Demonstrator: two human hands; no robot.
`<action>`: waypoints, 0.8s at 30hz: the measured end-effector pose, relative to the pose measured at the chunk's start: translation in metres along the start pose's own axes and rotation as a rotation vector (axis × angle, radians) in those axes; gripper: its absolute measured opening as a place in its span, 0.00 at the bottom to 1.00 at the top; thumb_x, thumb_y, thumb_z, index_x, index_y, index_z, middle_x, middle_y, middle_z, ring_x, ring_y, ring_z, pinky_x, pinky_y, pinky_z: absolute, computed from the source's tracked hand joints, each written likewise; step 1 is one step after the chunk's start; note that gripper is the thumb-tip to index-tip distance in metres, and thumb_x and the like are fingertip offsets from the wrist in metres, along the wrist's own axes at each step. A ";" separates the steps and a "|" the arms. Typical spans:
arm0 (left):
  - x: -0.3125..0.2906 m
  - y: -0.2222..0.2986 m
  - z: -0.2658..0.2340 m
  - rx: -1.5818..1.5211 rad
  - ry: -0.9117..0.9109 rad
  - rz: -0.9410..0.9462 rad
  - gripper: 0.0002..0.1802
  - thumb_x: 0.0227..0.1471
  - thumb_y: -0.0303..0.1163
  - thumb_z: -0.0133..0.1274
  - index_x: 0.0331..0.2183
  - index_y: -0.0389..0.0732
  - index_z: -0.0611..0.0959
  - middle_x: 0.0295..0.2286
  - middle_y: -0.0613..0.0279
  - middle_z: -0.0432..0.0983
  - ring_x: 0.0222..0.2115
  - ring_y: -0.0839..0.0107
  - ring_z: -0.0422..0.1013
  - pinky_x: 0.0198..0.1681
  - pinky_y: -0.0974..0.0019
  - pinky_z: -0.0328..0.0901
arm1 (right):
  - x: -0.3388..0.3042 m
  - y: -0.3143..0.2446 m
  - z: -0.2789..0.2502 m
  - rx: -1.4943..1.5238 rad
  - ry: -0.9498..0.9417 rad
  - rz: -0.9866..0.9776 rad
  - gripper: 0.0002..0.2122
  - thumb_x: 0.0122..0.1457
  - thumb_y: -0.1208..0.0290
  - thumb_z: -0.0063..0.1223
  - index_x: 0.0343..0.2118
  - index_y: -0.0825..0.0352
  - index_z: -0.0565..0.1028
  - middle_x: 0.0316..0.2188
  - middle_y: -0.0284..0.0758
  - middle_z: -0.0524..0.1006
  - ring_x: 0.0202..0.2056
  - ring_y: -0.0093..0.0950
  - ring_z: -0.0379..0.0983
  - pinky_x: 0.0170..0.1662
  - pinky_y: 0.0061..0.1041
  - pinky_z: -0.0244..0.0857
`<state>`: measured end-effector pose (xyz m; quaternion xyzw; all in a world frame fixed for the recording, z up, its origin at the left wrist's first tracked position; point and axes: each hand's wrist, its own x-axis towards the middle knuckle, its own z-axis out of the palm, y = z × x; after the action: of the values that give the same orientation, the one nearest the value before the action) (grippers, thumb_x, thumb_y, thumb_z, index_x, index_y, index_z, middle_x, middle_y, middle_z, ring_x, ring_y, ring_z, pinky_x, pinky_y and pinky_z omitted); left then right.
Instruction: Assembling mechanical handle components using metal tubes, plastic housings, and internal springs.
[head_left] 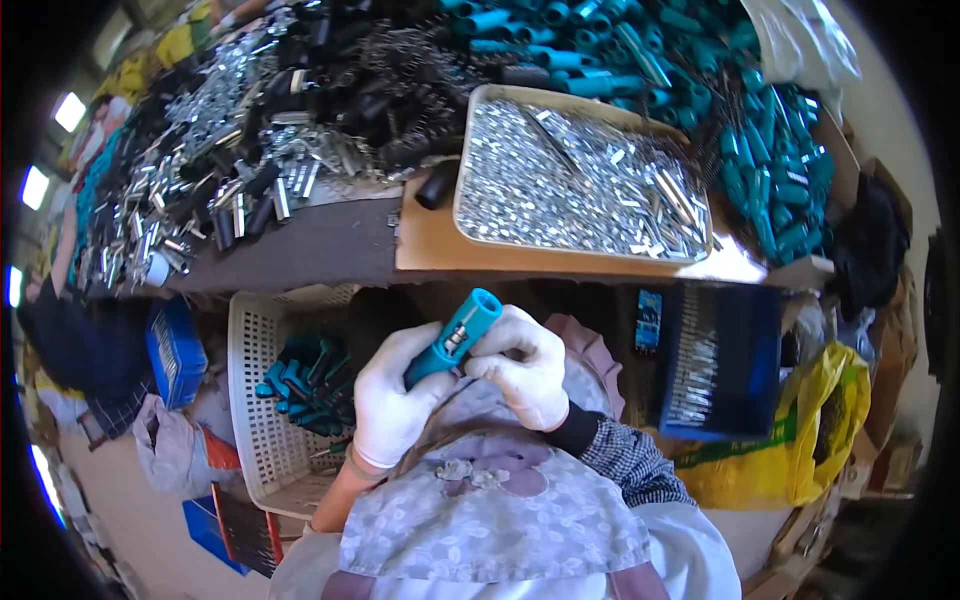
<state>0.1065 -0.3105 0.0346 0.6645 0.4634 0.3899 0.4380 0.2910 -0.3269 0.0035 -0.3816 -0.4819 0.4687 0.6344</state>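
Observation:
My left hand, in a white glove, is wrapped round the lower part of a teal plastic tool handle. The handle is tilted, its hollow round end up and to the right. Through a slot in its side, small silvery metal parts show. My right hand, gloved too, is closed with its thumb and fingertips pinched against the slotted side. Whatever those fingertips hold, if anything, is hidden. Both hands are above my lap, just in front of the bench edge.
A cream tray of small metal pieces stands on the bench, with heaped teal handles, dark springs and metal tubes around it. Below are a white basket with teal-handled tools, a blue bin and a yellow bag.

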 end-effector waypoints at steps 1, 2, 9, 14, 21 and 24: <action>-0.003 -0.003 -0.001 -0.132 -0.010 -0.094 0.27 0.44 0.18 0.61 0.50 0.32 0.79 0.42 0.54 0.79 0.42 0.68 0.76 0.48 0.66 0.70 | 0.002 0.003 0.007 0.008 0.004 -0.045 0.08 0.43 0.86 0.67 0.27 0.69 0.80 0.32 0.36 0.77 0.36 0.30 0.74 0.41 0.28 0.69; -0.002 0.000 -0.003 -0.257 -0.033 -0.179 0.27 0.46 0.18 0.60 0.51 0.30 0.79 0.43 0.57 0.79 0.43 0.73 0.74 0.50 0.67 0.69 | 0.005 0.001 0.011 -0.028 0.002 -0.077 0.08 0.43 0.85 0.67 0.27 0.69 0.80 0.31 0.37 0.77 0.36 0.30 0.74 0.41 0.28 0.68; -0.009 -0.016 -0.014 -0.392 0.010 -0.177 0.25 0.50 0.16 0.59 0.52 0.30 0.77 0.43 0.57 0.79 0.44 0.72 0.75 0.51 0.67 0.70 | 0.012 0.008 0.039 0.172 0.010 0.192 0.06 0.49 0.83 0.65 0.27 0.70 0.76 0.33 0.35 0.76 0.31 0.22 0.73 0.33 0.21 0.68; -0.010 -0.017 -0.030 -0.338 0.075 -0.173 0.24 0.50 0.18 0.60 0.52 0.31 0.78 0.40 0.56 0.81 0.39 0.72 0.77 0.46 0.68 0.72 | 0.022 0.009 0.045 0.268 -0.059 0.518 0.09 0.53 0.77 0.65 0.34 0.70 0.76 0.36 0.33 0.78 0.32 0.21 0.74 0.37 0.21 0.69; -0.006 -0.031 -0.057 -0.272 0.190 -0.115 0.23 0.49 0.22 0.62 0.49 0.34 0.81 0.36 0.54 0.82 0.37 0.74 0.77 0.44 0.67 0.71 | 0.075 -0.009 0.081 0.057 -0.371 0.440 0.21 0.54 0.69 0.68 0.49 0.69 0.73 0.39 0.30 0.77 0.42 0.21 0.72 0.50 0.24 0.67; -0.005 -0.044 -0.067 -0.365 0.330 -0.138 0.21 0.53 0.24 0.61 0.50 0.32 0.80 0.38 0.59 0.82 0.36 0.75 0.75 0.43 0.69 0.71 | 0.097 0.013 0.111 -0.282 -0.467 0.287 0.20 0.51 0.63 0.70 0.42 0.67 0.75 0.34 0.29 0.76 0.36 0.19 0.71 0.42 0.24 0.68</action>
<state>0.0313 -0.2928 0.0133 0.4687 0.4947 0.5392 0.4948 0.1901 -0.2267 0.0430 -0.4119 -0.6163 0.5569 0.3746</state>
